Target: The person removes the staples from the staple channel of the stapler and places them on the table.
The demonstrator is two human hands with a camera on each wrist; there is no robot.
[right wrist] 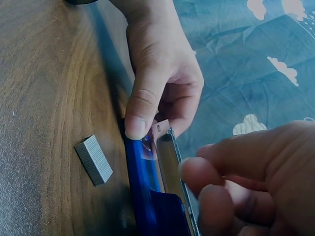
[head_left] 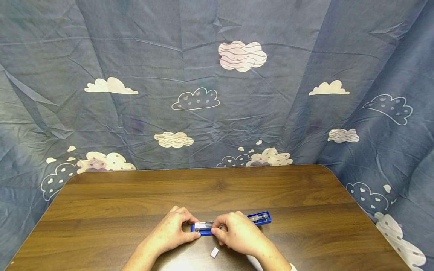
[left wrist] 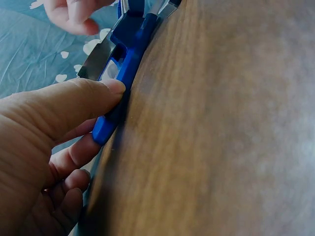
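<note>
A blue stapler (head_left: 266, 217) lies unfolded on the table, its metal magazine (right wrist: 170, 164) raised along the base. My left hand (head_left: 173, 230) pinches the left end of the base between thumb and fingers, the thumb on the near edge. Over the middle of the stapler is my right hand (head_left: 239, 232), its fingers bent. In the right wrist view its fingertips (right wrist: 197, 171) are beside the magazine's edge; whether they touch it I cannot tell. I see nothing between them. A small block of staples (right wrist: 94, 160) rests on the table, close to the stapler's near side.
The brown wooden table (head_left: 135, 195) has rounded far corners. Behind it and at its sides hangs a blue curtain (head_left: 152, 60) printed with clouds. Table surface extends beyond the stapler and on either side of my hands.
</note>
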